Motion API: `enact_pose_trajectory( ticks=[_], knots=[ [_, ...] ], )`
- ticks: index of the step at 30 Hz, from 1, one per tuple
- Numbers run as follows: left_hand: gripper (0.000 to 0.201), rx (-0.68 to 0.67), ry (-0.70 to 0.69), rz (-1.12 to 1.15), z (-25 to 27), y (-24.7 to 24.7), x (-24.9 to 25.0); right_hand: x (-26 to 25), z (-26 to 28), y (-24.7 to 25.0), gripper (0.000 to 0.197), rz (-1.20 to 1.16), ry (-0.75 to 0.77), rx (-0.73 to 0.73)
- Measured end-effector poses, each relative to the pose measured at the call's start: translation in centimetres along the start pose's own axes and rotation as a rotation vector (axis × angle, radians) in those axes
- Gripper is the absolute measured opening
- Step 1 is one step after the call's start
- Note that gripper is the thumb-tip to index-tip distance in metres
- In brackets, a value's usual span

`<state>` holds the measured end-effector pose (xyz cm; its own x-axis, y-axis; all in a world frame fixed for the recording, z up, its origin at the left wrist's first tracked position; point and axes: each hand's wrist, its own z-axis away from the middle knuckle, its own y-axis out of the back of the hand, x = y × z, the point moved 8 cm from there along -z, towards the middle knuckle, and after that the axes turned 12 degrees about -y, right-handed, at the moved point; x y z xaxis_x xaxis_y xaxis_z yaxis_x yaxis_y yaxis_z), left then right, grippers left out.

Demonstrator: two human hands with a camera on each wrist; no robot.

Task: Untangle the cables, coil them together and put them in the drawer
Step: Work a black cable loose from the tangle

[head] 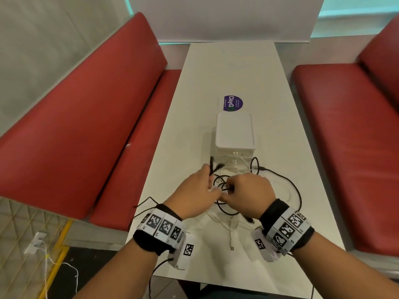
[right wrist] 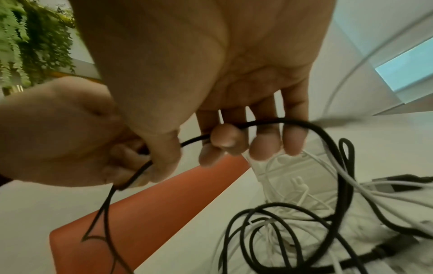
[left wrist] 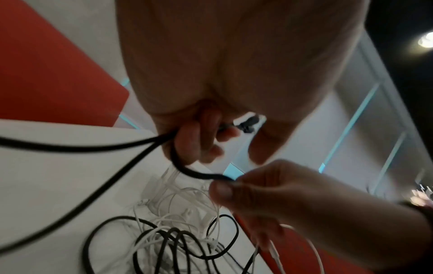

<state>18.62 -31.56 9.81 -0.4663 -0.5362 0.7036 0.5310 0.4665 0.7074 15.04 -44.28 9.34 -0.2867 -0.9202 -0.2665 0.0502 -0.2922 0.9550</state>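
Note:
A tangle of black cable (head: 288, 180) and white cable (head: 232, 236) lies on the white table (head: 216, 72), just in front of a small white drawer box (head: 235, 132). My left hand (head: 205, 186) grips a doubled length of the black cable (left wrist: 131, 146); two black ends stick up above its fingers. My right hand (head: 231, 188) is close beside it and pinches the same black cable (right wrist: 269, 122) between thumb and fingers (right wrist: 225, 137). In the wrist views the rest of the tangle (left wrist: 175, 241) (right wrist: 281, 231) hangs and lies loose under both hands. The box's drawers look closed.
Red padded benches (head: 75, 137) (head: 349, 137) run along both sides of the table. A purple sticker (head: 233, 103) lies beyond the box. Thin black leads run from my wrist cameras off the near table edge (head: 216, 279). A wall socket (head: 35, 242) sits low at the left.

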Motion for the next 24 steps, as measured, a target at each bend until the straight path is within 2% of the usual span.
enact_pose_trajectory(
  ticks=[1, 3, 5, 7, 10, 13, 14, 17, 19, 20, 22, 24],
  knots=[
    [0.02, -0.061, -0.014, -0.094, 0.2, -0.6, 0.4, 0.0, -0.1, 0.3, 0.049, 0.005, -0.001, 0.02],
    [0.024, -0.086, -0.01, -0.048, 0.6, -1.0, 0.2, 0.3, -0.3, 0.7, 0.049, -0.007, 0.012, 0.042],
    [0.032, -0.009, -0.005, 0.14, 0.8, -0.3, -0.2, 0.9, -0.3, 0.3, 0.058, -0.082, 0.037, 0.002],
    [0.035, 0.065, -0.049, 0.188, 1.0, 0.7, 0.2, 1.0, 0.0, -0.5, 0.066, -0.219, 0.067, -0.072],
    [0.034, 0.066, -0.112, 0.064, 1.2, 1.1, 1.4, 0.4, 0.1, -1.3, 0.071, -0.331, 0.102, -0.177],
    [0.033, 0.058, -0.136, -0.023, 1.2, 1.4, 1.2, 0.6, 0.0, -1.1, 0.058, -0.281, 0.142, -0.232],
    [0.034, 0.076, -0.13, -0.038, 1.2, 1.9, 0.7, 0.8, 0.0, -0.7, 0.049, -0.277, 0.169, -0.199],
    [0.037, 0.085, -0.071, -0.015, 1.3, 2.7, -1.1, 0.4, 1.0, 1.4, 0.018, -0.354, 0.309, 0.033],
    [0.039, 0.037, -0.078, -0.087, 1.3, 2.1, -1.1, -0.6, 1.8, 1.6, 0.015, -0.357, 0.399, 0.116],
    [0.039, 0.033, -0.088, -0.133, 1.4, 1.8, -0.7, -0.8, 1.9, 1.3, 0.015, -0.352, 0.39, 0.123],
    [0.038, 0.108, -0.097, -0.126, 1.6, 2.5, 0.1, -0.2, 1.4, 0.2, 0.017, -0.288, 0.265, 0.088],
    [0.032, 0.235, -0.084, 0.112, 1.9, 4.0, 0.4, 1.2, 0.9, -1.1, 0.026, -0.171, 0.148, 0.03]
  ],
)
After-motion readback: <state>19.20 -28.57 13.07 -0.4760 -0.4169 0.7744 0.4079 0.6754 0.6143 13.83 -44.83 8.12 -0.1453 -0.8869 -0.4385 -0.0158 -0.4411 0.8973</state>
